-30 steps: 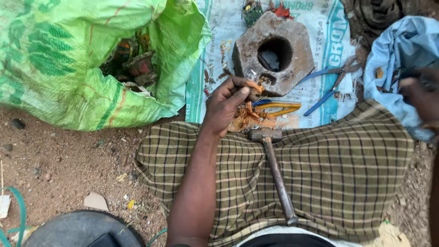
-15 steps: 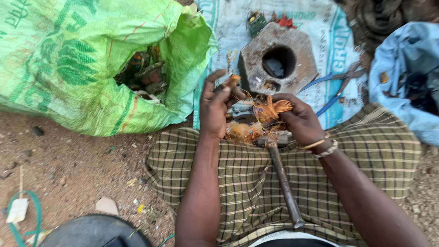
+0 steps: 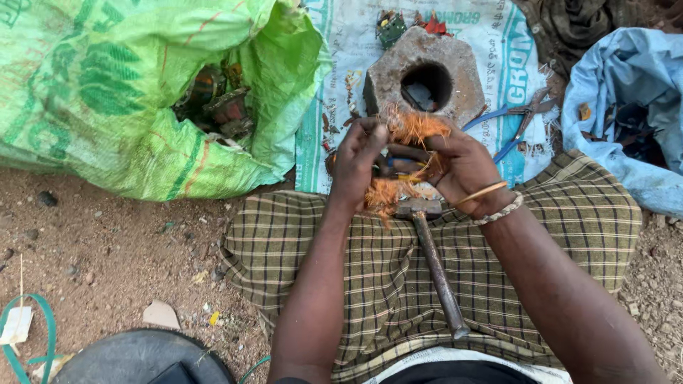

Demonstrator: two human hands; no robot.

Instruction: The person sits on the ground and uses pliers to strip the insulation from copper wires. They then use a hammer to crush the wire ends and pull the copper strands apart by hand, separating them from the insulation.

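Fingers of the left hand (image 3: 359, 160) and right hand (image 3: 459, 163) pinch a bundle of orange wire (image 3: 411, 128) above the checked cloth (image 3: 370, 249). A hammer (image 3: 430, 256) lies there; a holed metal block (image 3: 425, 77) sits beyond.

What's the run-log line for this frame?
left hand: grips copper wire bundle | right hand: grips same | hammer: on lap | pliers: on mat
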